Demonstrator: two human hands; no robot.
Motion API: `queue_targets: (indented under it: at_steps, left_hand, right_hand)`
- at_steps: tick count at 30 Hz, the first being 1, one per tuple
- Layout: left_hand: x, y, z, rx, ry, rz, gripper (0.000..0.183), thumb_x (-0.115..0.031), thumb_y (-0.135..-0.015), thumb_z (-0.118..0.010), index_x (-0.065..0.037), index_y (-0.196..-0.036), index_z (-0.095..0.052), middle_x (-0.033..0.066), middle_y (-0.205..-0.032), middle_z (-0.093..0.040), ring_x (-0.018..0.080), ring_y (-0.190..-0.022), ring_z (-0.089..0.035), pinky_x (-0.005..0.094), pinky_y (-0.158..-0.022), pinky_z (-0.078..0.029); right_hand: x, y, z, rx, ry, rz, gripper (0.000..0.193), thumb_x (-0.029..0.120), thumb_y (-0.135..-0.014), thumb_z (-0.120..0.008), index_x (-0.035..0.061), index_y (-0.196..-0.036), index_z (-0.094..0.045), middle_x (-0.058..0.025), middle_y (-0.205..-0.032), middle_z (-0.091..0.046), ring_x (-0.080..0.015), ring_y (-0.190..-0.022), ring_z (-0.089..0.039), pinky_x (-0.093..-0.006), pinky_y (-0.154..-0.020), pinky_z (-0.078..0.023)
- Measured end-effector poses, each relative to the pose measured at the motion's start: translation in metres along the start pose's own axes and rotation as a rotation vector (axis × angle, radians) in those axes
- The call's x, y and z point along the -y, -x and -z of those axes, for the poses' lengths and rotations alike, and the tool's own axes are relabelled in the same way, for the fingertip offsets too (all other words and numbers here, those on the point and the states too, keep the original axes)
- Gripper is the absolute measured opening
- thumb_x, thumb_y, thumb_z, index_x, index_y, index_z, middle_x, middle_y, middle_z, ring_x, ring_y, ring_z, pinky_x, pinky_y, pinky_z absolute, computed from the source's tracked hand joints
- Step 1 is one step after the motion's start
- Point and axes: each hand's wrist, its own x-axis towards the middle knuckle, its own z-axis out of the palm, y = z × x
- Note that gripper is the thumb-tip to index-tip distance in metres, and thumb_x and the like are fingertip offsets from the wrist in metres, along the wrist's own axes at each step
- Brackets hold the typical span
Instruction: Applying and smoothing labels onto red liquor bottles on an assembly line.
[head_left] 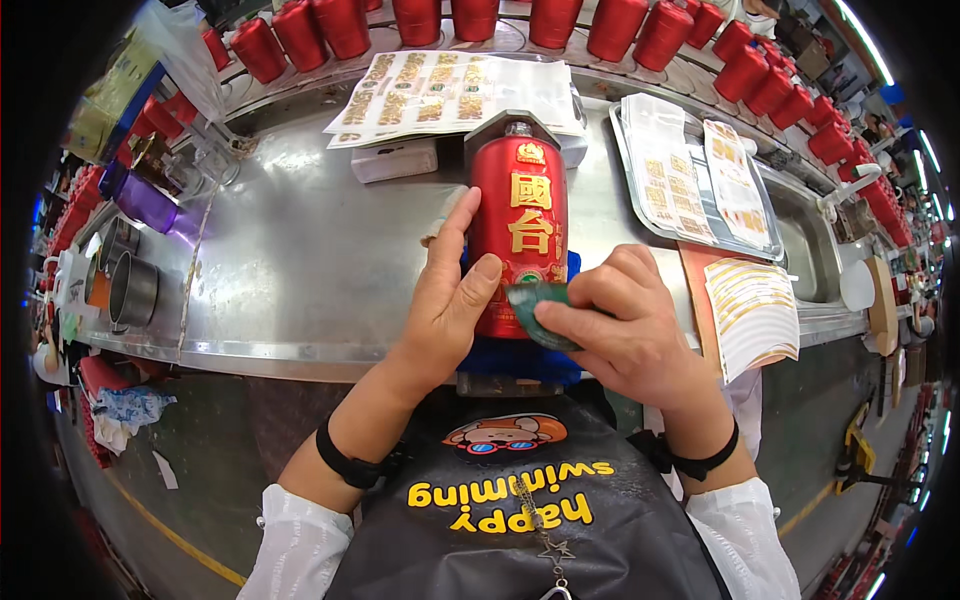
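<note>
A red bottle (493, 205) with raised gold characters lies in front of me, its neck pointing away. My left hand (445, 305) is closed along the bottle's left side, with the thumb on its front. My right hand (628, 325) pinches a dark green, flat scraper (545, 318) and presses it against the lower front of the bottle. Blue cloth (515, 362) shows beneath the bottle's near end. A grey angular holder (483, 130) surrounds the neck end. The scraper and my fingers cover part of the bottle's lower print.
Sticker sheets (430, 95) lie behind the bottle, above a white box (395, 160). A metal tray (765, 205) with more stickers stands right, near curved gold-edged strips (755, 315) and a sink (812, 245). Red bottles (335, 25) line the back. A metal pot (133, 290) sits left.
</note>
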Motion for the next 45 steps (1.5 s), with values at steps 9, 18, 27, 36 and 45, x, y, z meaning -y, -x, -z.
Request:
queue_targets:
  at_steps: [9, 18, 27, 36, 45]
  left_hand:
    - [-0.013, 0.010, 0.009, 0.133, -0.883, -0.416, 0.070, -0.055, -0.087, -0.058, -0.010, -0.140, -0.049, 0.0283, -0.146, -0.035, 0.0462, -0.136, -0.030, 0.0546, -0.112, -0.019]
    - [-0.016, 0.017, 0.007, 0.183, -1.111, -0.489, 0.063, -0.045, -0.080, -0.070, -0.015, -0.134, -0.056, 0.0207, -0.144, -0.042, 0.0404, -0.137, -0.033, 0.0558, -0.114, -0.017]
    - [0.011, 0.027, 0.016, 0.063, -0.835, -0.339, 0.096, -0.036, -0.076, -0.075, 0.003, -0.147, -0.024, 0.0251, -0.143, -0.040, 0.0421, -0.132, -0.038, 0.0564, -0.113, -0.019]
    - [-0.003, 0.023, 0.016, 0.063, -1.025, -0.358, 0.090, -0.037, -0.074, -0.077, 0.003, -0.143, -0.035, 0.0248, -0.134, -0.047, 0.0448, -0.130, -0.039, 0.0591, -0.111, -0.019]
    - [-0.010, 0.040, 0.011, 0.021, -0.985, -0.611, 0.058, -0.027, -0.077, -0.074, -0.008, -0.130, -0.057, 0.0148, -0.134, -0.055, 0.0365, -0.131, -0.040, 0.0571, -0.113, -0.019]
  right_hand:
    - [-0.010, 0.034, 0.003, -0.213, -0.361, -0.422, 0.021, 0.006, -0.076, -0.076, 0.0037, -0.095, -0.069, -0.0054, -0.079, -0.058, -0.0154, -0.070, -0.056, -0.0285, -0.059, -0.042]
    - [-0.008, 0.041, -0.017, -0.371, -0.639, -0.661, 0.019, 0.008, -0.080, -0.075, 0.0003, -0.096, -0.067, -0.0053, -0.079, -0.057, -0.0130, -0.069, -0.055, -0.0238, -0.056, -0.040]
    - [-0.005, 0.032, -0.005, -0.050, -0.262, -0.097, 0.040, 0.005, -0.056, -0.078, 0.0085, -0.095, -0.067, -0.0046, -0.088, -0.057, -0.0245, -0.081, -0.056, -0.0368, -0.071, -0.041]
    - [0.010, 0.022, -0.008, 0.007, -0.220, -0.020, 0.036, 0.005, -0.059, -0.075, 0.0074, -0.095, -0.067, -0.0046, -0.082, -0.055, -0.0243, -0.075, -0.054, -0.0375, -0.068, -0.041]
    - [0.012, 0.028, 0.000, -0.051, -0.323, -0.244, 0.026, 0.008, -0.069, -0.080, 0.0055, -0.092, -0.068, -0.0061, -0.080, -0.059, -0.0211, -0.073, -0.057, -0.0323, -0.062, -0.044]
